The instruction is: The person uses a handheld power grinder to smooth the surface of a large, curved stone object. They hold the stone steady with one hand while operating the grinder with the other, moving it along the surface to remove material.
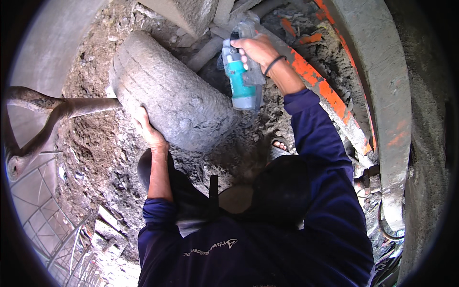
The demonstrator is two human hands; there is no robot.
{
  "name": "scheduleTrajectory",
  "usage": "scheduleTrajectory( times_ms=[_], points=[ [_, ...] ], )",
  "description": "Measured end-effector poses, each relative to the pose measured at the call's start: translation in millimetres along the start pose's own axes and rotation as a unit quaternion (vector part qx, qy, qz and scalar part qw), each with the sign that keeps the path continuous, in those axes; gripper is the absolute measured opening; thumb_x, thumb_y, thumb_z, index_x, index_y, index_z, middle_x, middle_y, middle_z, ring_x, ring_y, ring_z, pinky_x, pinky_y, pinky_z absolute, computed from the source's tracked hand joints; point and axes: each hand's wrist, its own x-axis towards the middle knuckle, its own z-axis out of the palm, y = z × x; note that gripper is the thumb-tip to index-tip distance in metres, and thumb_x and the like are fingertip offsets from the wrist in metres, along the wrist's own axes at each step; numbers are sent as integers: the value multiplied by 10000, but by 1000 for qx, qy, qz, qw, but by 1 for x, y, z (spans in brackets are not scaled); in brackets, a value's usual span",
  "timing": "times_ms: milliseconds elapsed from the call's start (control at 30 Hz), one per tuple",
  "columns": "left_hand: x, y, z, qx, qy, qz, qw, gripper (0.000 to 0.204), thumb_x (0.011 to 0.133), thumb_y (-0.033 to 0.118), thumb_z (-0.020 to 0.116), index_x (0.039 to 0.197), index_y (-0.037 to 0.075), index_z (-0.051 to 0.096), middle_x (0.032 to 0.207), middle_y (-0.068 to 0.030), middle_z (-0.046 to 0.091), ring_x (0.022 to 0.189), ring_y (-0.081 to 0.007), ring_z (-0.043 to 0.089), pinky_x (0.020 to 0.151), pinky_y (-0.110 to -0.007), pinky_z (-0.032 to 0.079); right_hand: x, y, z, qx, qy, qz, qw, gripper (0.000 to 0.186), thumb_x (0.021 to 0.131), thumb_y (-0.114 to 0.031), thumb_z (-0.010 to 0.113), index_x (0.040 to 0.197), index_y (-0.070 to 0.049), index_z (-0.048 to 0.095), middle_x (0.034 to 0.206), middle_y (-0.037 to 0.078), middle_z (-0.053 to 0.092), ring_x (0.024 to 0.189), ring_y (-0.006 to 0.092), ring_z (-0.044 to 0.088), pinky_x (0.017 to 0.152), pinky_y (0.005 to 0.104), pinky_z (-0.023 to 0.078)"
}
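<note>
A thick, rounded grey concrete piece (167, 88) lies slanting in front of me, with long grooves on its upper left side. My left hand (147, 130) rests against its near left edge, fingers stretched along the surface. In my right hand (256, 50) is a dusty teal and grey handheld power tool (240, 79). My fingers wrap its top grip, and its teal motor body points down toward me, beside the concrete's far right end. The tool's working end is hidden from this view.
A shovel handle (86, 106) with a D-shaped grip reaches the concrete's left side. Orange-painted, mud-caked curved metal (330, 95) runs along the right. Broken slabs (184, 14) lie at the far side; wire mesh (45, 205) stands lower left. My sandalled foot (279, 145) is on rubble.
</note>
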Motion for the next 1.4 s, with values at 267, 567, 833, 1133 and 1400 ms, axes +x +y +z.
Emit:
scheduleTrajectory(
  times_ms=[267, 567, 833, 1133, 1400],
  points=[
    [5, 0, -8, -13, 10, -11, 1000, 709, 980, 485, 692, 1503, 55, 483, 1464, -154, 541, 1314, -277, 519, 1137, -462, 400, -98, 149, -70, -10, 46, -38, 998, 136, 966, -147, 745, 965, -14, 714, 659, 20, 630, 498, 115, 574, 452, 294, 465],
    [6, -4, -10, 2, 9, -10, 1000, 682, 996, 491, 671, 1482, 47, 494, 1415, -144, 559, 1289, -257, 517, 1135, -438, 385, -155, 288, -44, 123, 122, -58, 983, 97, 947, -56, 752, 935, -29, 659, 688, 14, 645, 545, 115, 606, 511, 292, 487],
    [6, -13, -1, 86, 69, 13, 994, 674, 1001, 431, 686, 1496, 29, 469, 1413, -141, 551, 1275, -249, 513, 1139, -425, 372, -143, 266, -52, 49, 139, -8, 989, 114, 939, -95, 773, 914, -9, 703, 707, 24, 660, 540, 123, 601, 489, 296, 466],
    [-1, 0, -6, 30, 20, -7, 999, 673, 1006, 446, 662, 1518, 55, 468, 1454, -130, 540, 1312, -253, 505, 1155, -430, 365, -117, 148, -37, 17, 104, 32, 994, 93, 943, -92, 770, 936, -34, 698, 709, 10, 618, 542, 114, 580, 469, 288, 475],
    [2, -13, -19, 28, 24, -26, 999, 693, 1015, 478, 631, 1531, 46, 465, 1461, -138, 540, 1324, -258, 502, 1165, -441, 360, -120, 219, -98, 57, 122, 4, 991, 111, 931, -84, 793, 979, -50, 699, 742, 17, 668, 553, 109, 603, 478, 281, 471]
  ],
)
